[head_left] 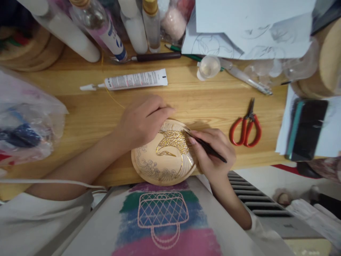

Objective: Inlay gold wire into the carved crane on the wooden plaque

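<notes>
A round, pale wooden disc (144, 142) lies at the table's front edge, with a crane outlined in gold wire (170, 140) and with drawn waves along its lower left rim. My left hand (145, 121) rests over the disc's upper left edge, fingers bent and pressed together; what they hold, if anything, is hidden. A thin gold thread (114, 97) runs from near the glue tube toward this hand. Between the fingers of my right hand (215, 149) are slim black tweezers (210, 148), their tip touching or just above the crane's wing at the disc's upper right.
Behind the disc lies a white glue tube (137, 79). Red-handled pliers (246, 126) and a phone (307, 129) are to the right. Bottles (106, 32), a dark-handled tool (158, 57), a small cup (209, 67) and sketches (247, 35) line the back. A plastic bag (29, 117) sits left.
</notes>
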The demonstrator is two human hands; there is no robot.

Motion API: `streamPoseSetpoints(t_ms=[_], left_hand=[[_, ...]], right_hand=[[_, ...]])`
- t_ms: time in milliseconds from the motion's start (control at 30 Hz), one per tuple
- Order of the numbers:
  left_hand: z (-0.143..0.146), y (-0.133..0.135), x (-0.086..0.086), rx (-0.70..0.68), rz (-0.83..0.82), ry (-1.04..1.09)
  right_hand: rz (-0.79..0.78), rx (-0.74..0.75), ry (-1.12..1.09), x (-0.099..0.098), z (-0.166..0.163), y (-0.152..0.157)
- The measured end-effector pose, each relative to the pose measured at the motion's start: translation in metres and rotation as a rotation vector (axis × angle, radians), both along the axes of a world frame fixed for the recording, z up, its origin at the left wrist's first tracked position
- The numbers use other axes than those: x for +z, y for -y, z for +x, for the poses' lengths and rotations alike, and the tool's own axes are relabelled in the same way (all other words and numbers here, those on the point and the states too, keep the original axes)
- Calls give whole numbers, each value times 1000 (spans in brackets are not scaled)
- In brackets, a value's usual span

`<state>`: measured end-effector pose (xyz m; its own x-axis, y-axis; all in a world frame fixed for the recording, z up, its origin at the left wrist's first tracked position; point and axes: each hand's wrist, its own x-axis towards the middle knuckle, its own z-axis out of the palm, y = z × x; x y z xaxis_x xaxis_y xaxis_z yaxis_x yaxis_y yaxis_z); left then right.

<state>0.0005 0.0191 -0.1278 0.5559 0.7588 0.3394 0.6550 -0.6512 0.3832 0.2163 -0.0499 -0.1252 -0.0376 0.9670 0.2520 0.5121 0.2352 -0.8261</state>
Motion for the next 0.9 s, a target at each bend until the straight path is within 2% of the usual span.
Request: streamPoseSetpoints(t_ms=[167,467,667,900], left_hand=[[1,0,-1,21,-26,-46],[0,0,-1,-2,46,-35],[2,0,-2,-18,182,3],[0,0,-1,-12,170,-12]], right_hand=[[8,-5,-15,0,0,0],[11,16,1,0,0,0],[10,24,20,1,1,1],[24,33,35,1,1,1]])
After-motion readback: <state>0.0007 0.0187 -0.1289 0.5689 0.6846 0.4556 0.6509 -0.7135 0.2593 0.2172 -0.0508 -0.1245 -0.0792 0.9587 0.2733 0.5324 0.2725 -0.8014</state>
